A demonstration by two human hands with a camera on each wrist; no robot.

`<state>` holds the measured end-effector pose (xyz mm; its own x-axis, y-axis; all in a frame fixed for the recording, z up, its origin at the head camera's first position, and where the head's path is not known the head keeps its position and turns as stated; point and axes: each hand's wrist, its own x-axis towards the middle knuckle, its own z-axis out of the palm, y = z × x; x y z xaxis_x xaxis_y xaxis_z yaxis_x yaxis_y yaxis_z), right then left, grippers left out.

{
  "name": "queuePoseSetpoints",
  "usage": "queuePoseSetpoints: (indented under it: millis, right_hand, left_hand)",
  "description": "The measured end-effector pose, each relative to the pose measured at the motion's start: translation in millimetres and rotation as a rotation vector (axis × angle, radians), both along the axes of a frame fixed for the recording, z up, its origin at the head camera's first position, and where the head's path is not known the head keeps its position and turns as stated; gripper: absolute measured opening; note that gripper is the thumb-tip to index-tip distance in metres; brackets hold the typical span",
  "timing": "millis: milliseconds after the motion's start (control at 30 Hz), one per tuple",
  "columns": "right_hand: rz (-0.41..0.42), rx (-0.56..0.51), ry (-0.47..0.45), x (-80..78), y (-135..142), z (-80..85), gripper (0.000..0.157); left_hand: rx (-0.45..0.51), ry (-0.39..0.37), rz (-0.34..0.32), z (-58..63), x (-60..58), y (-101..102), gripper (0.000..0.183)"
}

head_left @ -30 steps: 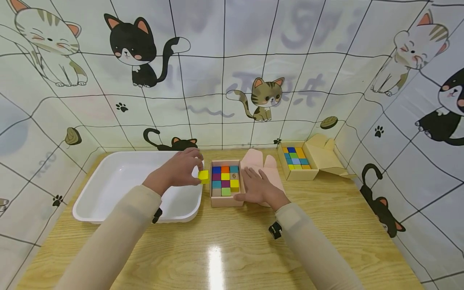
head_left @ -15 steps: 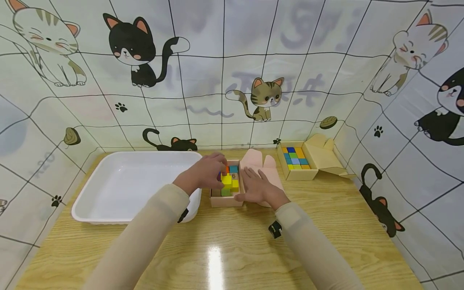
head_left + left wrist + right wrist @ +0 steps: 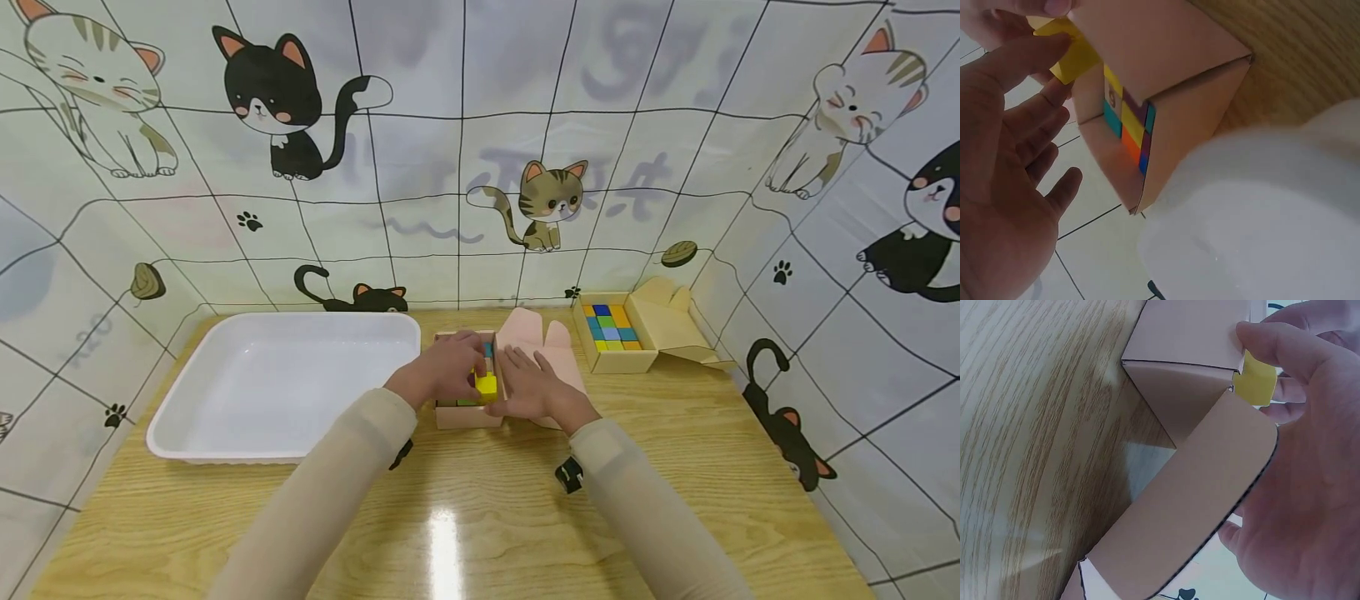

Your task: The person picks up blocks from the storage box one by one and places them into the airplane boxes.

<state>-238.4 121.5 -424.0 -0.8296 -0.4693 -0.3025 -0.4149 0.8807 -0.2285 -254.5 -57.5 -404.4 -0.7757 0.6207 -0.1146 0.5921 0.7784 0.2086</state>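
My left hand point(image 3: 442, 367) is over the pink cardboard box point(image 3: 468, 419) and pinches a yellow cube point(image 3: 1077, 61) between thumb and fingers. In the left wrist view the cube is at the box's rim, above rows of coloured cubes point(image 3: 1132, 122), one marked with a digit. The head view shows the left hand covering most of these cubes. My right hand point(image 3: 531, 387) lies with straight fingers over the box's unfolded pink lid point(image 3: 522, 329). Its thumb point(image 3: 1257, 339) touches the box's edge in the right wrist view.
A white plastic tub point(image 3: 247, 450) stands left of the pink box on the wooden table point(image 3: 525, 517). Toward the back right is a yellow cardboard box point(image 3: 624, 362) filled with coloured cubes, its lid point(image 3: 671, 321) folded out. Cat-print sheeting point(image 3: 420, 158) hangs behind and at both sides.
My left hand has carried the yellow cube rightward from beside the tub's edge to the right side of the pink box. The right hand has stayed put.
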Motion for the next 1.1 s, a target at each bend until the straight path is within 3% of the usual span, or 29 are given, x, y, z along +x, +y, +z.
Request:
queuePoseSetpoints:
  millis: [333, 600, 967, 1100]
  right_hand:
    - [-0.018, 0.009, -0.006, 1.1, -1.8, 0.9, 0.093]
    - [-0.022, 0.004, -0.004, 1.6, -1.5, 0.8, 0.094]
    - [-0.024, 0.000, 0.002, 1.5, -1.9, -0.5, 0.093]
    - [-0.029, 0.010, 0.005, 1.8, -2.1, -1.0, 0.093]
  left_hand:
    - [-0.092, 0.003, 0.023, -15.0, -5.5, 4.3, 0.018]
    - [-0.125, -0.004, 0.063, -16.2, -4.2, 9.5, 0.018]
    - [-0.239, 0.076, 0.069, -19.5, -2.7, 15.1, 0.024]
    - [-0.240, 0.081, 0.056, -17.7, -0.7, 14.6, 0.022]
